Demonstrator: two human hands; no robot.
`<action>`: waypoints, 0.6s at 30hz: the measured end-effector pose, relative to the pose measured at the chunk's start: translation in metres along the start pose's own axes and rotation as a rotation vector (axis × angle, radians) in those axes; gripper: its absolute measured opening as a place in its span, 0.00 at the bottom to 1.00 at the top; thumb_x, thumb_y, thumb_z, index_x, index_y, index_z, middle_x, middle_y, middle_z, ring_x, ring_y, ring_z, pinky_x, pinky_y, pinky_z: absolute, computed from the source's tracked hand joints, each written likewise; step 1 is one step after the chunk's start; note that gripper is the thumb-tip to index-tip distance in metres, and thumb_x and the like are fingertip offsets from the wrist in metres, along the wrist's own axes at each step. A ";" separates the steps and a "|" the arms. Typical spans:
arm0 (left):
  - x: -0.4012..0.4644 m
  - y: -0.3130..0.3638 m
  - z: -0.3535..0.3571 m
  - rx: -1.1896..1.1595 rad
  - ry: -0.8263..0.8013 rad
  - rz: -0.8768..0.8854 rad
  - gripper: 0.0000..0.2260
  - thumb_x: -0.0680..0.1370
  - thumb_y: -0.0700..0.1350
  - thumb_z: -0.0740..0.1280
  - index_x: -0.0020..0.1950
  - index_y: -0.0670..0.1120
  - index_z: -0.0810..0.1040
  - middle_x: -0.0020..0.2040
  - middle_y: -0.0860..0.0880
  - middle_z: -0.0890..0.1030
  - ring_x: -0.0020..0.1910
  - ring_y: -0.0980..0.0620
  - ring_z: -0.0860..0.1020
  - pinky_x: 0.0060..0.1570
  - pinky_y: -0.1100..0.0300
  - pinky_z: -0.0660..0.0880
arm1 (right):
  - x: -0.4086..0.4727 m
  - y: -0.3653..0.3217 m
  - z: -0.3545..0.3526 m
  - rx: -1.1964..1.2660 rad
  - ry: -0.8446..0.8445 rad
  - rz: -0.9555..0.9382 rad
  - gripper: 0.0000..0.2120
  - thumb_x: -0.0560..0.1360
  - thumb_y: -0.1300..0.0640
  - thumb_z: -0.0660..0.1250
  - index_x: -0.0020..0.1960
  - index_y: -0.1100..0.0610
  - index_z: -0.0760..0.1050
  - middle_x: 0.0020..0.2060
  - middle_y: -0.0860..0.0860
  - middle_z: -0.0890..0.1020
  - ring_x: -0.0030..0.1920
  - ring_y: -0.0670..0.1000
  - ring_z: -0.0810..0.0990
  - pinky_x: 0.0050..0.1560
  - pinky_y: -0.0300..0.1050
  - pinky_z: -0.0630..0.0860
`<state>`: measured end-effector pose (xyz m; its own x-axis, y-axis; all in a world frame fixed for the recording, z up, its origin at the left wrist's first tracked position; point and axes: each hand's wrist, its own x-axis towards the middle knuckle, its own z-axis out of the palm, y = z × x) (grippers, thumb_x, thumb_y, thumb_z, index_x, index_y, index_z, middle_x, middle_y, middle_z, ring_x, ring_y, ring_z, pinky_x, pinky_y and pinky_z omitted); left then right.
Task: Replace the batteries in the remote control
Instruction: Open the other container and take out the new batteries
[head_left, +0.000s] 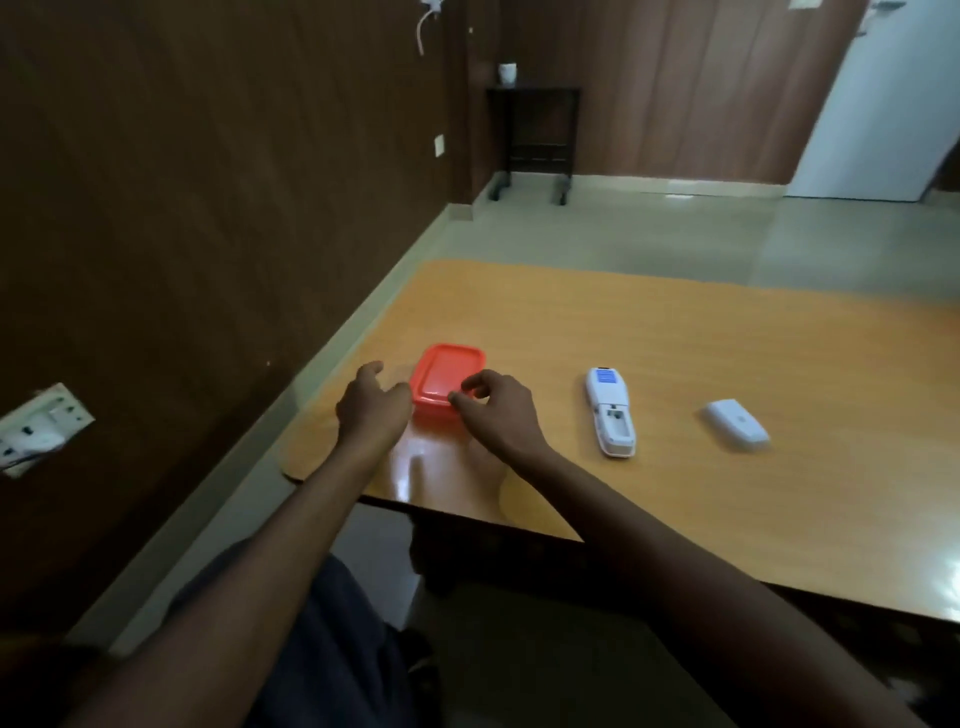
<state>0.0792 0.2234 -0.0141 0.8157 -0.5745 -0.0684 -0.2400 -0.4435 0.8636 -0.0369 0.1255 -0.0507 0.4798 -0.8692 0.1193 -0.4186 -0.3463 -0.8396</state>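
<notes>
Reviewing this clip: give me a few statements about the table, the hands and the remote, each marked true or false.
1. The remote lies with its battery bay uncovered. True.
2. The battery cover is fitted on the remote. False: it lies apart, to the remote's right.
3. Both hands are at the red box. True: left hand and right hand flank it.
4. The red box's lid is off. False: the lid is on.
5. The right hand holds the remote. False: nothing touches the remote.

No legible text, brand, number or sign appears. The remote control (610, 413) bears a blue patch with markings too blurred to read.
</notes>
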 end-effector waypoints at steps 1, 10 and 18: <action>0.003 -0.001 -0.001 -0.021 -0.048 -0.052 0.27 0.78 0.47 0.63 0.77 0.49 0.66 0.72 0.43 0.74 0.66 0.41 0.75 0.60 0.53 0.73 | 0.002 -0.001 0.009 -0.030 0.034 -0.011 0.16 0.75 0.47 0.69 0.57 0.55 0.82 0.53 0.52 0.83 0.52 0.52 0.82 0.50 0.47 0.77; -0.012 0.022 0.032 -0.475 -0.223 -0.073 0.22 0.81 0.45 0.66 0.75 0.47 0.70 0.64 0.43 0.79 0.55 0.45 0.81 0.51 0.51 0.82 | -0.004 0.016 -0.040 0.063 0.126 -0.106 0.16 0.73 0.44 0.72 0.55 0.52 0.82 0.48 0.49 0.82 0.44 0.48 0.83 0.43 0.54 0.84; -0.080 0.076 0.099 -0.879 -0.523 -0.109 0.19 0.78 0.55 0.69 0.63 0.44 0.79 0.57 0.40 0.83 0.49 0.44 0.82 0.46 0.53 0.82 | -0.056 0.061 -0.164 -0.235 0.360 -0.687 0.11 0.75 0.55 0.75 0.57 0.56 0.85 0.44 0.53 0.77 0.41 0.50 0.76 0.38 0.50 0.77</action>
<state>-0.0561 0.1675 0.0072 0.4278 -0.8824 -0.1957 0.4637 0.0284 0.8855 -0.2155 0.0956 -0.0219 0.4281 -0.4817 0.7647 -0.2910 -0.8745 -0.3879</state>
